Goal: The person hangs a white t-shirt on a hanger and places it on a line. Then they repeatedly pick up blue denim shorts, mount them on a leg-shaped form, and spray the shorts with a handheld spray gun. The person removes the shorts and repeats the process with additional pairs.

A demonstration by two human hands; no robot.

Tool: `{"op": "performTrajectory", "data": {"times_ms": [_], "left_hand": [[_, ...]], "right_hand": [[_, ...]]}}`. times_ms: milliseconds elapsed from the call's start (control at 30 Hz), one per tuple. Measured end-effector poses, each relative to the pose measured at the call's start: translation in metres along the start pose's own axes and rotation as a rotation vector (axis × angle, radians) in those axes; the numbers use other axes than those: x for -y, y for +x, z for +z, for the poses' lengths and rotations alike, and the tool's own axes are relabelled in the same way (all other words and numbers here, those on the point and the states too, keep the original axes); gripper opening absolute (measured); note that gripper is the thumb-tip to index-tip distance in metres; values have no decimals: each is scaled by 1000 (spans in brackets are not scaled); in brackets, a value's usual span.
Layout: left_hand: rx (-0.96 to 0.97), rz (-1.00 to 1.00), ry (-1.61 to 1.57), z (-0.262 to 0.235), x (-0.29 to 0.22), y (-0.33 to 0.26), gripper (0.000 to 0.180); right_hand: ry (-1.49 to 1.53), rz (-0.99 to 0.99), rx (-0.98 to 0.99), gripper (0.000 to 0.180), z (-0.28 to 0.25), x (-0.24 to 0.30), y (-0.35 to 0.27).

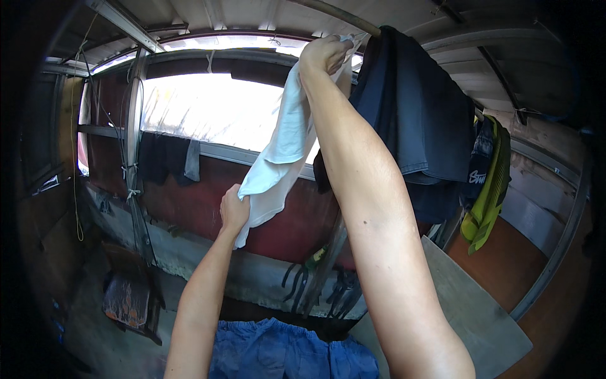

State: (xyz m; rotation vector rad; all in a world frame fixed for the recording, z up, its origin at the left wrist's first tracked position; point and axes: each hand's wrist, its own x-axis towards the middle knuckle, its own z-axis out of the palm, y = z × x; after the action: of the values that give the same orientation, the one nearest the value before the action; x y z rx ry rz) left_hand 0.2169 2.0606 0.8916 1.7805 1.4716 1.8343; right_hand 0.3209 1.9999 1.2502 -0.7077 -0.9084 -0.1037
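A white cloth [284, 142], perhaps a garment, hangs in loose folds from the overhead pole [338, 14]. At its top, my right hand [324, 55] is raised close to the pole with fingers curled round the fabric. Lower down, my left hand [235, 208] is closed on the cloth's left edge and holds it out to the left. Dark clothes [410, 107] hang just right of my right hand. My right forearm hides part of the space between them and the cloth.
A yellow-green garment [489, 189] hangs farther right. Behind stands a dark red wall [208, 196] with a bright opening [214, 104] and dark clothes [167, 158] on its ledge. A wooden chair [129, 300] stands low left; a pale board [473, 309] lies low right.
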Motion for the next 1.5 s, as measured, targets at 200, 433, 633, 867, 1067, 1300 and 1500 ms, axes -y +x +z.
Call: {"op": "performTrajectory", "data": {"times_ms": [200,433,633,867,1067,1300,1500], "left_hand": [[2,80,18,-6,-65,46,24],[54,115,30,-11,-96,49,23],[59,109,51,-12,-99,48,25],[43,132,25,-21,-119,52,25],[45,134,44,-28,-135,58,26],[25,130,45,-28,-140,64,27],[6,167,43,-29,-140,67,28]], "right_hand": [[-77,-127,-58,36,19,4,42],[99,-26,-120,28,12,3,64],[303,-105,-145,29,11,-1,72],[185,-87,-104,29,6,12,72],[472,-93,-183,24,7,6,82],[457,-179,-229,17,32,-23,116],[916,-22,-152,19,52,-38,140]]}}
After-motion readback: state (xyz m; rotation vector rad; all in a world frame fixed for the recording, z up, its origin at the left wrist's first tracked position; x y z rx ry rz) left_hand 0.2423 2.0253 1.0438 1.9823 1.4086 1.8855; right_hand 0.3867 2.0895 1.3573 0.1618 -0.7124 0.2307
